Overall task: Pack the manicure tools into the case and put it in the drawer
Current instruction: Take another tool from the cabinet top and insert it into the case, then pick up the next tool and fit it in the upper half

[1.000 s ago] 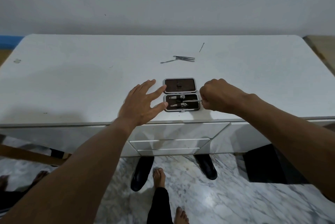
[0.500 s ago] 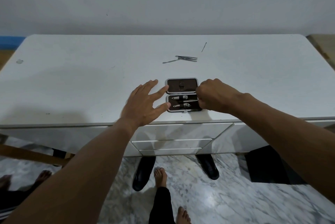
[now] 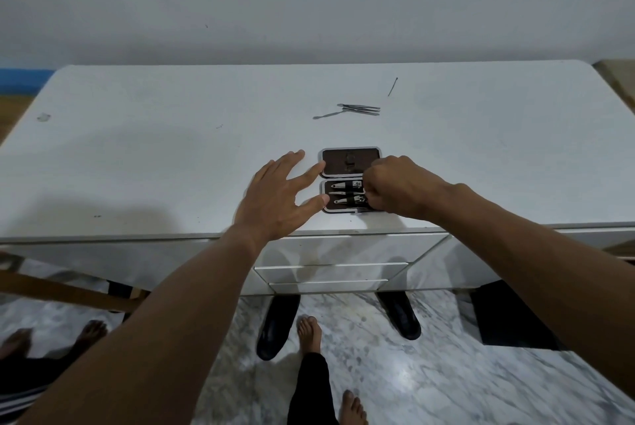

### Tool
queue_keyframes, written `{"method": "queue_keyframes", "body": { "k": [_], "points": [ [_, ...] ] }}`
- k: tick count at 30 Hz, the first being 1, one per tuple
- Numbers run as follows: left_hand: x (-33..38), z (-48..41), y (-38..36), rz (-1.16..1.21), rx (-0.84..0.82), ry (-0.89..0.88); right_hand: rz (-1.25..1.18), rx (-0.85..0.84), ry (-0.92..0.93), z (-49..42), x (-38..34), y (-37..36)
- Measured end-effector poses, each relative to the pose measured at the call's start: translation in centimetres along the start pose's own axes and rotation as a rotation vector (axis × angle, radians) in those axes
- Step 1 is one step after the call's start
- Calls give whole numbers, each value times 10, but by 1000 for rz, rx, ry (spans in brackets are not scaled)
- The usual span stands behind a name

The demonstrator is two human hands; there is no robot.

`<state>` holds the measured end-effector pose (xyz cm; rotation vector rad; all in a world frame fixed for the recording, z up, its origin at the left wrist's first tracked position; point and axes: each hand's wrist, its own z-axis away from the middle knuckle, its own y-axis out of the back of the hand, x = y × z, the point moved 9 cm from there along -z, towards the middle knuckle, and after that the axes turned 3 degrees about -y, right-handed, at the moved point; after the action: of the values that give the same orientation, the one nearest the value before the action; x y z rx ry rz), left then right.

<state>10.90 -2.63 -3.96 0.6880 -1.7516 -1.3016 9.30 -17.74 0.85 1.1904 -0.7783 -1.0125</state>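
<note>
A small dark manicure case [image 3: 338, 166] lies open near the front edge of the white desk [image 3: 171, 156]. Its lower half holds two nail clippers and, between them, a thin metal tool [image 3: 338, 193] under an elastic band. My left hand [image 3: 278, 197] lies flat with fingers spread, fingertips touching the case's left edge. My right hand [image 3: 398, 187] is curled over the case's right side, pinching the hidden right end of the thin tool. Farther back lie several loose metal tools [image 3: 360, 109] and a thin pick [image 3: 392, 86].
The drawer fronts [image 3: 330, 249] below the desk edge are closed. On the marble floor, black shoes [image 3: 276, 328] stand under the desk by my bare feet. A wooden chair frame [image 3: 62, 290] and another person's feet [image 3: 51, 335] are at the left.
My right hand has moved left over the case, sliding the thin tool into the middle slot. My left hand has stayed against the case's left edge.
</note>
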Motion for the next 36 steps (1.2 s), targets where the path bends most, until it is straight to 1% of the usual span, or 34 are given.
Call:
{"method": "queue_keyframes", "body": {
  "k": [10, 19, 24, 26, 32, 36],
  "points": [
    [0, -1, -1, -12, -3, -3, -122, 11, 11, 5, 2, 3],
    [1, -1, 1, 2, -9, -11, -256, 34, -62, 5, 13, -3],
    [1, -2, 5, 11, 15, -18, -313, 52, -78, 1, 22, 9],
    [2, -2, 6, 23, 22, -18, -335, 84, -110, -6, 29, 18],
    [0, -2, 7, 24, 39, -32, -335, 228, -285, -51, 68, 43],
    [-1, -1, 5, 37, 38, -36, -282, 251, -350, -92, 87, 51]
  ]
}}
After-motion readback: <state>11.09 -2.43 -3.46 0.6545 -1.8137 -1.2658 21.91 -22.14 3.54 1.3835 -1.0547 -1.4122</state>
